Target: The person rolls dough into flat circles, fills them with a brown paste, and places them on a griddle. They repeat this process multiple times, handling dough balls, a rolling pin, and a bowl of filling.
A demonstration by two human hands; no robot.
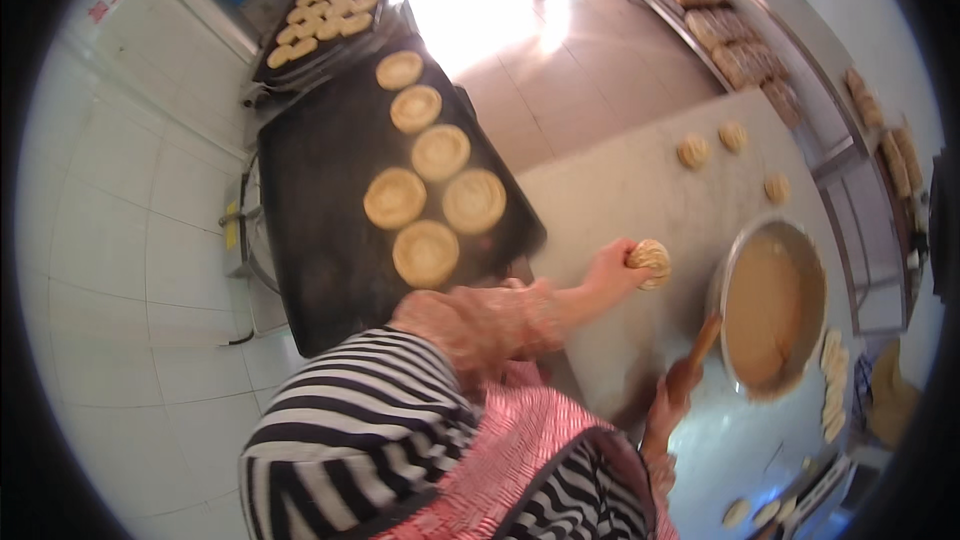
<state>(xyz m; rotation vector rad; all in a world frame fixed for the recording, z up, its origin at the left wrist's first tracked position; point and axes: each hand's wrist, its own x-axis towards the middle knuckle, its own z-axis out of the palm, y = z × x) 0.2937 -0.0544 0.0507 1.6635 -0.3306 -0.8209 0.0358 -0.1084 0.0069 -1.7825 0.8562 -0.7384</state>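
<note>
My left hand (616, 267) grips a coiled round of dough (649, 264) over the metal worktable (600, 195). Closer to my body, my right hand (673, 390) is closed around a wooden rolling pin (703, 349), whose tip is beside the rim of a large metal bowl (721, 292). A brown paste or batter (765, 307) fills part of that bowl. Three more coiled dough rounds, one of them a dough ball (693, 151), sit toward the table's far end. To my left, several flattened dough discs (441, 153) lie on a black flat griddle (322, 187).
Beyond the griddle is a black tray (330, 15) covered with small dough rounds. A metal rack (750, 0) with bagged goods stands at the far right. Strips of dough (834, 382) lie past the bowl. White wall tiles (150, 300) run along the left.
</note>
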